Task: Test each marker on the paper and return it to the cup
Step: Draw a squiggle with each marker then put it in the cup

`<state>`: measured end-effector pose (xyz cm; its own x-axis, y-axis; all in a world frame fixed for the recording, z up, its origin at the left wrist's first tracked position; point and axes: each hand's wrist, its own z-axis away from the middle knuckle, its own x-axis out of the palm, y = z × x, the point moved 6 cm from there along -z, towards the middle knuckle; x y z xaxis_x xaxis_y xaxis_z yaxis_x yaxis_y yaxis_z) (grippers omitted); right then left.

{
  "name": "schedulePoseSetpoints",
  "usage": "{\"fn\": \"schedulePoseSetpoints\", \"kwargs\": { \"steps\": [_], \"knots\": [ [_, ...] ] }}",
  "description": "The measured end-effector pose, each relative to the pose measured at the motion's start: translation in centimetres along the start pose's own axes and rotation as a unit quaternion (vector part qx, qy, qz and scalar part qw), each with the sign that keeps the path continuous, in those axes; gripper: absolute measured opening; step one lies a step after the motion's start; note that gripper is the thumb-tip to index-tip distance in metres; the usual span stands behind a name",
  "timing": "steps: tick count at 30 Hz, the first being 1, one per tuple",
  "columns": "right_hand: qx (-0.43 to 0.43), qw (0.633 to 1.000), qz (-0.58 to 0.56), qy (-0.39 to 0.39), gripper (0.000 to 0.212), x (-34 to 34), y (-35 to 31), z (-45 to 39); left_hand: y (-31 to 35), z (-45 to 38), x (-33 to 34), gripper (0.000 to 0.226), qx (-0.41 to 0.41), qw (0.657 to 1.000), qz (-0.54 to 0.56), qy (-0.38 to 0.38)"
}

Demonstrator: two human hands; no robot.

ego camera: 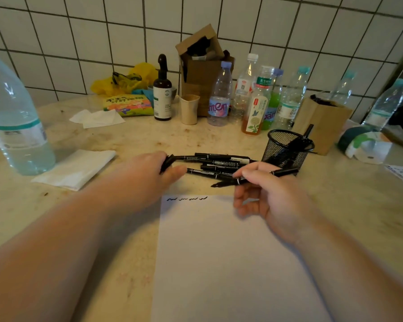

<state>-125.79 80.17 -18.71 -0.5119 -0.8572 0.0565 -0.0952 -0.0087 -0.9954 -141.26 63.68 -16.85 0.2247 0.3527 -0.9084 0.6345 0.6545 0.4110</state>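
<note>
Right hand [269, 196]: pinches uncapped black marker [249, 178] just beyond paper [221, 259]. Left hand [154, 169]: fingers curled round black cap [167, 161], left of paper's top. Mesh cup [286, 148]: beyond-right.

White paper [219, 252] lies flat on the counter, with four short black squiggles [187, 198] along its far edge. Beyond it, a loose pile of black markers [219, 165] lies on its side. One uncapped black marker [226, 183] is held tip-left above the paper's far edge. To the right stands an upright black mesh cup [286, 147] containing markers.
</note>
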Motion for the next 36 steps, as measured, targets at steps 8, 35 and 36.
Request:
{"fn": "schedulePoseSetpoints", "kwargs": {
  "steps": [8, 35, 36],
  "knots": [
    [0.061, 0.996, 0.000, 0.063, 0.020, -1.0, 1.1, -0.4, -0.6, 0.1, 0.3, 0.016, 0.029, 0.999, -0.032, -0.019],
    [0.024, 0.998, 0.014, 0.049, 0.022, -2.0, -0.7, -0.7, 1.2, 0.7, 0.8, 0.033, -0.005, 0.999, 0.040, -0.026],
    [0.025, 0.998, 0.026, 0.051, 0.022, -1.9, -0.4, -0.7, 1.2, 0.6, 0.9, 0.032, -0.004, 0.999, 0.044, -0.024]
  ]
}}
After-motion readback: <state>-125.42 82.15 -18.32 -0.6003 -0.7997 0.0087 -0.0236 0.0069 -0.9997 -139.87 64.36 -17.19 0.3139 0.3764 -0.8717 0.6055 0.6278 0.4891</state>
